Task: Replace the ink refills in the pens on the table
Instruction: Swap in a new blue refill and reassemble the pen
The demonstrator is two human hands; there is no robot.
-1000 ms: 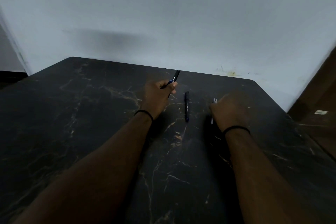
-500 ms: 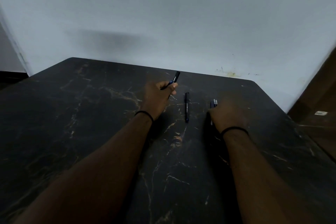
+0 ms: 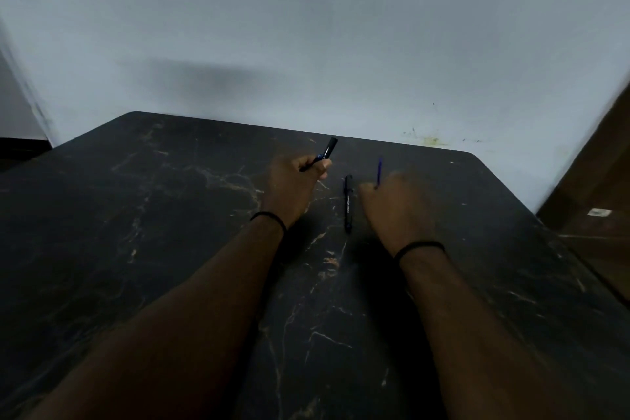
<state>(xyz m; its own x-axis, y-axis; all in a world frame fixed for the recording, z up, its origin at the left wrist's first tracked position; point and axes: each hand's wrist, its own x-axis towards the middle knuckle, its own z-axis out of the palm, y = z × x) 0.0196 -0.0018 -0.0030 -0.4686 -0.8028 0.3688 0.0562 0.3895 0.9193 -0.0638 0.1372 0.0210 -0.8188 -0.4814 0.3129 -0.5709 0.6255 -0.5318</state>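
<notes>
Dim light falls on a dark marbled tabletop [image 3: 170,215] pushed against a pale wall [image 3: 306,27], and I am working over its far middle. My left hand [image 3: 293,187] has its fingers [image 3: 322,169] curled around a black pen [image 3: 328,148] whose capped end pokes up and away toward the wall, tilted to the right, off the surface. My right hand [image 3: 395,211] is blurred, but its fingers seem pinched on a thin blue refill [image 3: 379,172] that stands nearly upright above the knuckles; how firmly I hold it I cannot tell. Between the two hands a second black pen [image 3: 348,203] lies flat, its long axis running almost straight away from me, closer to my right hand than my left and just beside that hand's thumb side. What the next move turns on, as I judge it, is the gap between refill and held pen: the pen sits up and to the left of the refill, and their axes are not yet aligned, so one has to swing toward the other before anything can be slid in. Compared with a second ago, my right hand has lifted off the surface and shifted left, and the blue stick that was low against the tabletop now points upward; my left hand and both black pens have barely changed.
</notes>
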